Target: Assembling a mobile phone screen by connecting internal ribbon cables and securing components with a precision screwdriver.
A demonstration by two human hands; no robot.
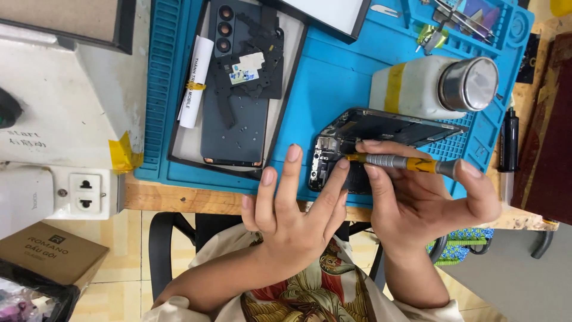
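An opened phone (387, 128) with its back removed lies tilted on the blue work mat (333, 77), inner parts exposed. My right hand (429, 191) grips a precision screwdriver (399, 161) with a yellow and grey handle, its tip pointing left at the phone's lower left corner. My left hand (292, 209) has its fingers spread, and the index fingertip rests against the phone's left end beside the screwdriver tip.
A dark tray (179, 149) holds a phone back cover (235, 119), black inner frames and a rolled paper (193, 80). A white bottle with a metal cap (435, 86) stands behind the phone. Tweezers (459, 18) lie at the mat's far edge. A socket (85, 192) is at left.
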